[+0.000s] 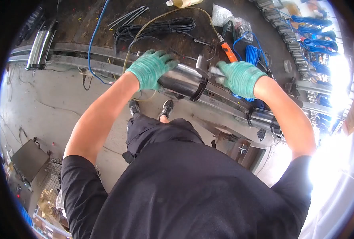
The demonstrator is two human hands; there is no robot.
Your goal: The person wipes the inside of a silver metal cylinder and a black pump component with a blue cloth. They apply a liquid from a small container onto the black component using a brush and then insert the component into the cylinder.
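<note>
Holding the left end of a shiny metal cylinder (183, 81) with the left hand (150, 71), with fingers bent over its top. Lying along the front edge of the desk (75, 30), with a black ring (199, 91) at its right end. Pinching a small grey piece (215, 73), too small to identify, between the right hand's (242, 77) fingers, near an orange tool (228, 52).

Grey item (216, 72) — partly hidden by right hand (241, 78); bottle (184, 3) — cut off above.
</note>
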